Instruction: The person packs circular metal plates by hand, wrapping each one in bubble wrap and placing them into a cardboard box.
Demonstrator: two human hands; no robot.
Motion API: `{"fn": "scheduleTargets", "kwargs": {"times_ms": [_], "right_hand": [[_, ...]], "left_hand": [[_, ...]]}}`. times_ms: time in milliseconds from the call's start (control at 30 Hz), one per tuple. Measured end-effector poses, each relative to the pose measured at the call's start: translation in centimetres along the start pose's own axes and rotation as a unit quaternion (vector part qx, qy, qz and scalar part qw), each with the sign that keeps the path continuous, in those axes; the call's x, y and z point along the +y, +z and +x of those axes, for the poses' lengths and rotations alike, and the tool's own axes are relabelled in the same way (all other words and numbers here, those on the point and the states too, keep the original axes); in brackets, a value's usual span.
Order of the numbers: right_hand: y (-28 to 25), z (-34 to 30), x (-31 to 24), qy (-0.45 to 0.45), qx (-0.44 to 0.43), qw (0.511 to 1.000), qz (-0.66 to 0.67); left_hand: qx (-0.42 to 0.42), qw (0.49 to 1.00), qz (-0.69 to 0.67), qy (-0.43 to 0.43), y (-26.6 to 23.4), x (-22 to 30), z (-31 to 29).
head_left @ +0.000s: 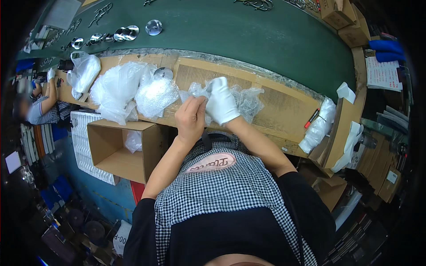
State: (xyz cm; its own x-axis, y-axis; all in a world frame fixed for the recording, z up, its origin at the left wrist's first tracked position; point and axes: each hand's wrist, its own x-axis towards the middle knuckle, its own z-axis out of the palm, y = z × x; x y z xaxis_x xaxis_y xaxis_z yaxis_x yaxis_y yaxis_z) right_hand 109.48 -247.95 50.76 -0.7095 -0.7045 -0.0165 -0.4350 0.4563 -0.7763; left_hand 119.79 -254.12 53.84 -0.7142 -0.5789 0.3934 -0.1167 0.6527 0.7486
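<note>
My bare left hand (191, 116) is closed in a pinch beside my right hand (220, 103), which wears a white glove. Crumpled clear plastic wrap (249, 103) spreads behind and to both sides of the glove. My right hand's fingers are curled into this plastic. What my left fingertips pinch is too small to make out. Left of my hands, a bubble-wrapped bundle (155, 97) lies on the cardboard-covered bench edge (284, 108), with a shiny round metal piece (163, 74) just behind it.
An open cardboard box (117, 148) stands below the bench at left, with some plastic inside. More clear bags (116, 88) lie further left. Shiny metal discs (126, 33) sit on the green surface (222, 35). A red marker (312, 118) lies at right. Another person (44, 106) works at far left.
</note>
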Motion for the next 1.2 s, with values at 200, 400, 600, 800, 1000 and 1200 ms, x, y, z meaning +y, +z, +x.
{"fn": "scheduleTargets", "kwargs": {"times_ms": [200, 400, 600, 800, 1000, 1200], "right_hand": [[-2.2, -0.2, 8.0, 0.01, -0.207, 0.967, 0.149], [-13.2, -0.4, 19.8, 0.113, -0.417, 0.899, 0.077], [-9.7, 1.1, 23.0, 0.224, -0.451, 0.863, -0.025], [-8.0, 9.9, 10.3, -0.026, -0.25, 0.925, -0.284], [13.1, 15.6, 2.2, -0.163, -0.209, 0.96, -0.085], [15.4, 17.5, -0.2, -0.021, -0.277, 0.944, -0.176]], "left_hand": [[-0.112, 0.991, -0.039, 0.055, 1.2, -1.4, -0.6], [-0.136, 0.914, 0.296, -0.242, 0.3, -17.7, -2.6], [-0.16, 0.877, 0.368, -0.265, 0.9, -21.8, -3.0], [-0.136, 0.899, 0.137, -0.393, -2.8, -22.0, -2.9], [-0.039, 0.903, 0.077, -0.42, -3.9, -17.7, -0.7], [0.073, 0.965, 0.137, -0.212, -5.4, -17.2, -0.4]]}}
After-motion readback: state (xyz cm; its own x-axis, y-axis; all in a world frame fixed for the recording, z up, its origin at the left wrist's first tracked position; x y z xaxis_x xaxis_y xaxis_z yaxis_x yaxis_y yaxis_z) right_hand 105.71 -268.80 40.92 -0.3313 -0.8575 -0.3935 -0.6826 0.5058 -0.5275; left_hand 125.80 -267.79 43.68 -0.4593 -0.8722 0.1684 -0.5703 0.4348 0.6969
